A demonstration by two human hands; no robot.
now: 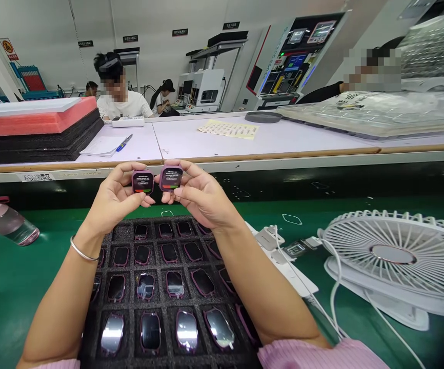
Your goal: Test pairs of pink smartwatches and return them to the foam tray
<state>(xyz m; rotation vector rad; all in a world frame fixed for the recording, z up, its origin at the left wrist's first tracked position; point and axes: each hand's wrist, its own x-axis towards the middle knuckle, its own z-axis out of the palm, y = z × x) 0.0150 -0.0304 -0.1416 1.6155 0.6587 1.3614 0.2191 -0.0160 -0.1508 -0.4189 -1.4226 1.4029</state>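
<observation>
My left hand [120,197] is closed around a smartwatch body [143,182] without a strap, fingers behind it and thumb at its lower edge. A second smartwatch body [171,178], purple-framed, sits in the grip of my right hand [202,197], its thumb at the lower corner. Both lit screens face me, with white text and a red and green strip along the bottom. The two watches are side by side, held above the far end of a black foam tray [129,307]. Rows of dark-screened watch bodies [150,330] lie in the tray's compartments; my forearms hide parts of its sides.
A white fan [393,253] and a power strip [295,277] with cables stand at right. A pink-lidded bottle [8,223] is at left. Behind, a raised shelf [176,143] bears foam sheets [33,123], a pen [124,143] and a sticker sheet [229,129]. Several people work beyond.
</observation>
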